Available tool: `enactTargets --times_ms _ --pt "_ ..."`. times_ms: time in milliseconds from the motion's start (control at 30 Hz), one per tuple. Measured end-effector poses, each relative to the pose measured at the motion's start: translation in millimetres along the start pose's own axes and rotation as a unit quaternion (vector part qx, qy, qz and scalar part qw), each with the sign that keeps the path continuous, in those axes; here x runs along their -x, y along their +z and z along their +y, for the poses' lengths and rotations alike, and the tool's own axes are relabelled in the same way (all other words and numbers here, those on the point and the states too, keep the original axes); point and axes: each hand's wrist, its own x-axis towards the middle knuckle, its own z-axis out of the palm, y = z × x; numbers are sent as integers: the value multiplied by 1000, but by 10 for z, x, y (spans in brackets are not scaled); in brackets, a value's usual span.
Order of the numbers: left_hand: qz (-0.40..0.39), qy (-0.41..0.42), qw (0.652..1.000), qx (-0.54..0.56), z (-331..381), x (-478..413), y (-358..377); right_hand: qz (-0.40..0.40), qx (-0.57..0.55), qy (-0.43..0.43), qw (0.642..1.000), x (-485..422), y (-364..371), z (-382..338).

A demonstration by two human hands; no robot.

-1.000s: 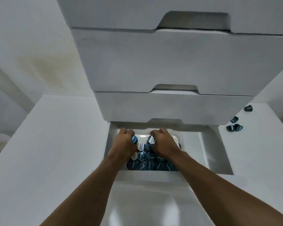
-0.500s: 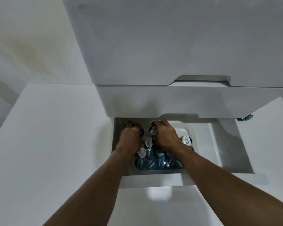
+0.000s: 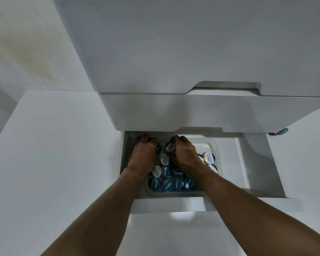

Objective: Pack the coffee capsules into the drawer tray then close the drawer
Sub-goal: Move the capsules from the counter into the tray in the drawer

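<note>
The bottom drawer (image 3: 238, 172) of a white cabinet stands pulled out. Inside it sits a clear plastic tray (image 3: 213, 145) holding several blue coffee capsules (image 3: 174, 183) with white or blue lids. Both my hands are down in the tray's far half. My left hand (image 3: 144, 154) is curled over capsules, a blue one showing at its fingers. My right hand (image 3: 183, 154) is curled around capsules too, with a white-lidded capsule (image 3: 170, 147) at its fingertips. My forearms hide parts of the tray.
Closed white drawers (image 3: 174, 111) overhang the open one from above. A loose blue capsule (image 3: 281, 131) lies on the white surface to the right, partly hidden by the drawer front above. A broad white surface (image 3: 54, 154) lies to the left.
The view has dropped and moved closer to the drawer. Both hands stay curled in the tray's far half, and more of the tray's right side with white-lidded capsules shows.
</note>
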Motion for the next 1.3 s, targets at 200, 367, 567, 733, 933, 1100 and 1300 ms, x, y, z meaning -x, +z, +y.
enactTargets --times_ms 200,367,567,733,933,1100,1300 --pt "-13 -1 1000 -27 -3 -26 40 11 4 -6 1000 -15 56 40" --pt "-25 -2 999 -44 -19 -46 55 7 1 -8 1000 -31 42 55" --pt "-21 -15 999 -38 -103 -58 49 11 -2 -16 1000 -37 40 58" --pt "-8 -3 999 -40 -101 -46 23 13 23 -21 999 -37 39 97" --pt "-18 -10 998 -57 -102 -36 73 29 15 -15 999 -72 100 84" --pt "-7 -14 997 -70 -127 -17 85 23 13 -17 1000 -91 123 42" --pt "-19 -20 995 -98 -113 -31 74 20 18 -18 999 -94 131 21"
